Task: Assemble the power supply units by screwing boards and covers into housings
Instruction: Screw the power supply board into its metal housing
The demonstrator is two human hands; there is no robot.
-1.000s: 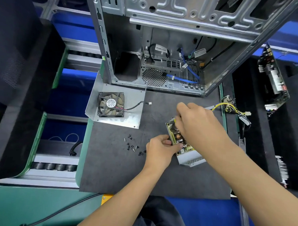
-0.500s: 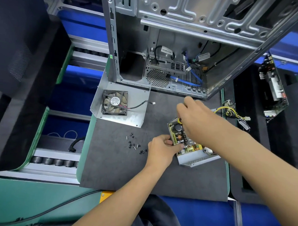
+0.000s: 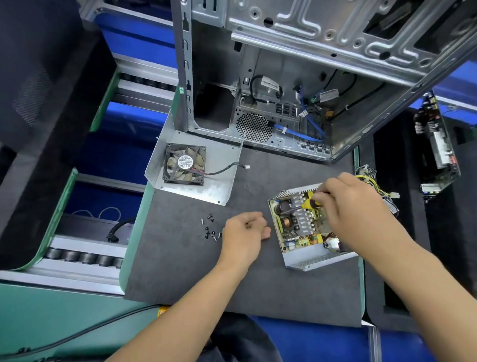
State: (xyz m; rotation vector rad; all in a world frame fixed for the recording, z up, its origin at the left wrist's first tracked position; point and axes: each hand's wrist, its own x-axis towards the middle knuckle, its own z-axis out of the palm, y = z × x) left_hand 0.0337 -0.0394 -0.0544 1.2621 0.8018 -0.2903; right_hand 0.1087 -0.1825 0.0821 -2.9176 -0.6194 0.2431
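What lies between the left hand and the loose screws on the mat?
Nothing visible does. The left hand hovers with curled fingers just right of the screws on the grey mat, with only bare mat between them. The right hand holds the screwdriver.

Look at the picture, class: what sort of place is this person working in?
Most likely an electronics assembly line. A bare computer case stands on the work mat, roller conveyors run alongside, and loose screws lie by an open power supply unit.

A big open metal computer case [image 3: 305,74] stands at the back of the grey worktop [image 3: 200,275]. Blue cables [image 3: 297,131] lie inside it. Green rails with rollers [image 3: 83,256] sit left.
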